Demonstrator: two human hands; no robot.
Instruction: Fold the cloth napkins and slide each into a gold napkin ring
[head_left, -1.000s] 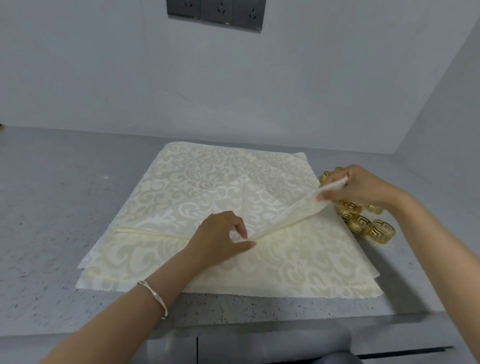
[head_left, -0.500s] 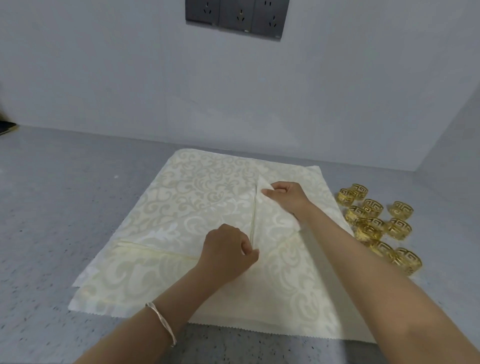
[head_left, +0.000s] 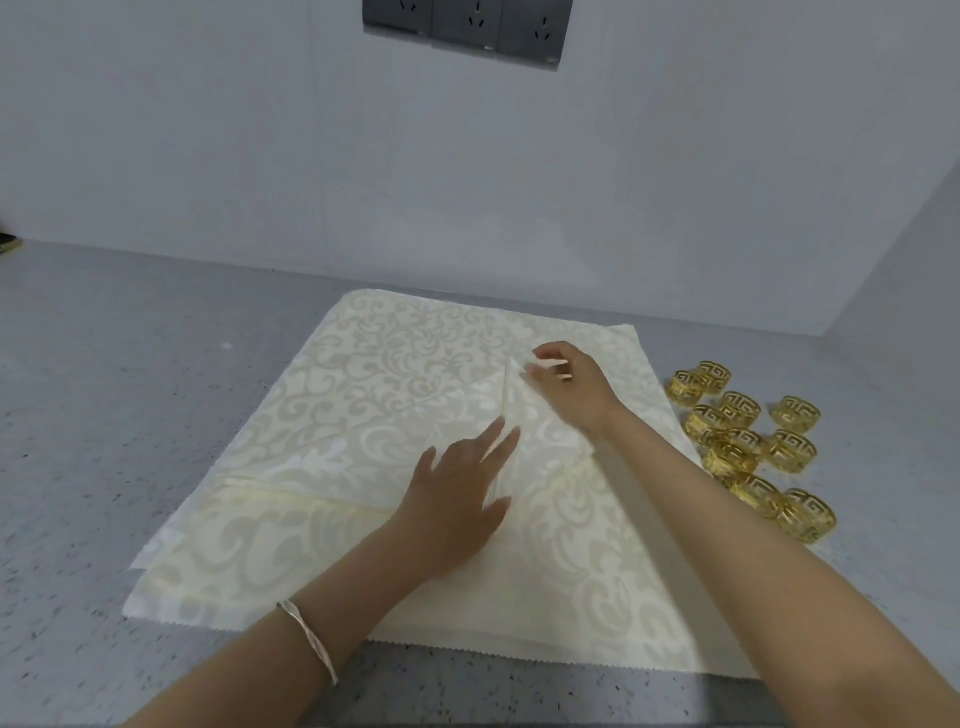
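Observation:
A stack of cream damask napkins (head_left: 363, 415) lies on the grey counter. The top napkin has its left and right corners folded in, and they meet at a crease (head_left: 506, 395) near the middle. My left hand (head_left: 457, 499) lies flat with fingers spread on the folded flap, just left of the crease. My right hand (head_left: 569, 387) rests at the top of the crease, fingertips pinching or pressing the folded corner. Several gold napkin rings (head_left: 748, 447) are clustered on the counter to the right of the stack.
The speckled grey counter (head_left: 104, 389) runs left and right, with its front edge just below the napkins. A grey wall rises behind, with dark power sockets (head_left: 467, 23) high up. A side wall closes the right end.
My right hand carried the napkin's right corner from over the rings to the middle and laid it down. My left hand opened from a loose fist and now lies flat.

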